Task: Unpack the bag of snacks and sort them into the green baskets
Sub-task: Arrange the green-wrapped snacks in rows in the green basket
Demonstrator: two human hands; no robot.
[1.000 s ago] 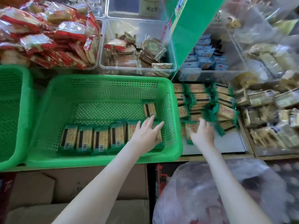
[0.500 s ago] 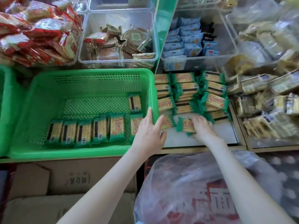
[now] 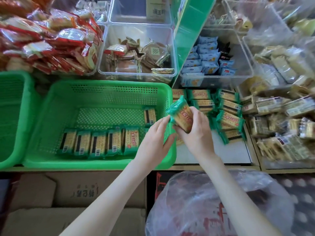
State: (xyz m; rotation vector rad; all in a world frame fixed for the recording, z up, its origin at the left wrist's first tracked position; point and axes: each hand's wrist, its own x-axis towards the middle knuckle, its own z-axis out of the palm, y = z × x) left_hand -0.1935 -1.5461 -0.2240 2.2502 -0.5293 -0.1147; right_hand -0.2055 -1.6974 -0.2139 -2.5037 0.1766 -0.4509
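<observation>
My right hand (image 3: 197, 132) grips a green-wrapped cracker pack (image 3: 180, 114) above the right rim of the middle green basket (image 3: 109, 89). My left hand (image 3: 156, 138) is beside it over the basket's right end, fingertips touching the pack's left end. Inside the basket a row of several cracker packs (image 3: 98, 142) lies along the front, and one more pack (image 3: 150, 115) sits behind it. A pile of the same packs (image 3: 226, 108) lies on the white shelf right of the basket. The clear plastic bag (image 3: 213, 205) is below, by my right forearm.
A second green basket (image 3: 15, 116) stands at the left. Clear bins behind hold red-wrapped snacks (image 3: 51, 43), brown snacks (image 3: 136, 57) and blue packs (image 3: 208, 62). Yellowish packs (image 3: 281, 120) crowd the right. Cardboard boxes (image 3: 76, 193) sit below the shelf.
My right hand lifted a cracker pack from the pile and brought it left over the basket rim. My left hand left the row in the basket and came up to the pack.
</observation>
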